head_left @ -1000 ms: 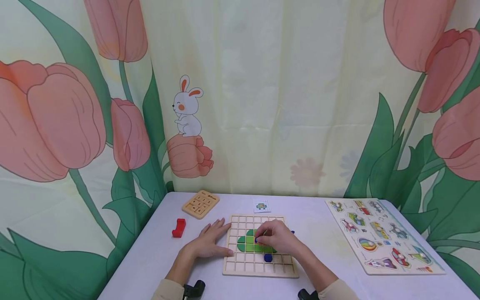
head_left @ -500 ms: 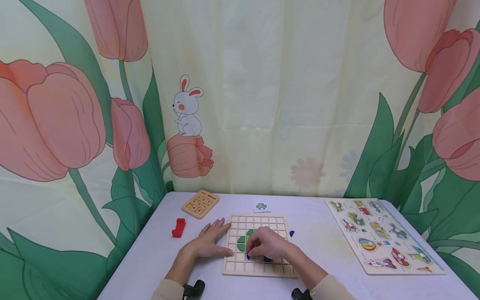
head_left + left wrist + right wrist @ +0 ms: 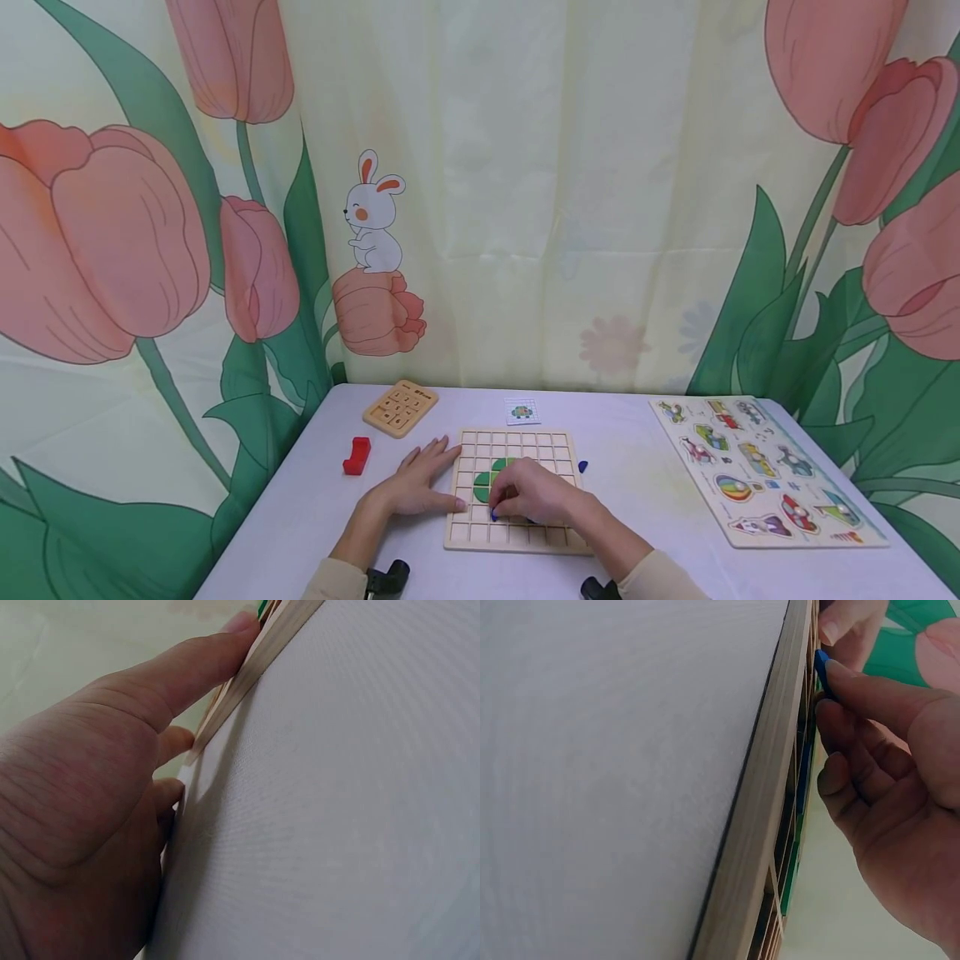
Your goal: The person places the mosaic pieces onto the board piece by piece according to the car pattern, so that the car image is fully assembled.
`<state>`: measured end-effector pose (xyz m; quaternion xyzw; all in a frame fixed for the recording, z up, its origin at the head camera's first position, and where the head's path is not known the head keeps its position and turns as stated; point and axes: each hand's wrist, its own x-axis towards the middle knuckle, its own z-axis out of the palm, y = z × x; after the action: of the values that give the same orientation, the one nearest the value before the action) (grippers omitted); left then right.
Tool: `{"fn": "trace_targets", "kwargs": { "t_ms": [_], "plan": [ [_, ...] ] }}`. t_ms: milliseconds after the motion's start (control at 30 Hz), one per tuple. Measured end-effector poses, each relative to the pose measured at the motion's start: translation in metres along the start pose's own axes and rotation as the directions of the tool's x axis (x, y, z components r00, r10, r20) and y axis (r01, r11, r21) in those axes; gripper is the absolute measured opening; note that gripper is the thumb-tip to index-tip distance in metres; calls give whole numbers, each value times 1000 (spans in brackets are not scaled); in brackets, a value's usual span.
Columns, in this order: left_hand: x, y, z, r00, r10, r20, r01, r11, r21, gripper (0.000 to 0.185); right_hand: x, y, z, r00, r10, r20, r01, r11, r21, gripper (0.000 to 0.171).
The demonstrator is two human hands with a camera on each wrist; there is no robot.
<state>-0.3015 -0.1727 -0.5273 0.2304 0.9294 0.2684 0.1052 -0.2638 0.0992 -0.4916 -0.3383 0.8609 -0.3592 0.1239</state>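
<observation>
A wooden grid board (image 3: 468,533) lies on the table, with green pieces (image 3: 482,487) set in some of its squares. My right hand (image 3: 536,492) is over the board's middle and pinches a small blue piece (image 3: 823,669) between thumb and fingertips, at the grid's surface. Beneath that hand, another blue piece (image 3: 803,776) sits in the grid, mostly hidden in the head view. My left hand (image 3: 420,483) rests spread at the board's left edge, its thumb touching the rim and its fingers straight.
A loose blue piece (image 3: 582,467) lies right of the board. Behind it is a small picture card (image 3: 522,412). At left are a red block (image 3: 357,456) and a wooden number board (image 3: 401,408); a picture puzzle board (image 3: 772,479) lies at right.
My right hand has moved left and toward the near side over the grid, carrying the blue piece from the green area to a lower square. My left hand has stayed put.
</observation>
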Motion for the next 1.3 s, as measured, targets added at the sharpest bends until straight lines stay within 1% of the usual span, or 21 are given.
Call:
{"fn": "trace_targets", "kwargs": {
  "t_ms": [367,600,833,933,1067,1200,1300],
  "plan": [
    [0,1,0,1000,-2,2,2,1000,-4,102,0,3,0,1000,-8,13,8,999,-38,9],
    [0,2,0,1000,-3,-1,3,1000,-10,102,-1,3,-1,999,-10,40,11,1000,-14,15],
    [0,2,0,1000,-6,-1,6,1000,-9,101,-1,2,0,999,-13,30,15,998,-63,16],
    [-1,2,0,1000,-15,2,15,1000,-9,101,-1,2,-1,999,-31,25,33,997,-66,14],
    [-2,2,1,1000,-26,6,26,1000,-5,101,-7,5,-5,998,-58,-6,58,998,-38,13],
    [-2,3,1,1000,-23,3,23,1000,-5,102,-16,14,-16,997,-39,-71,37,999,-39,14],
    [-2,4,1,1000,-21,-4,21,1000,-3,102,-24,21,-26,991,-28,-134,22,999,-49,17]
  ]
}}
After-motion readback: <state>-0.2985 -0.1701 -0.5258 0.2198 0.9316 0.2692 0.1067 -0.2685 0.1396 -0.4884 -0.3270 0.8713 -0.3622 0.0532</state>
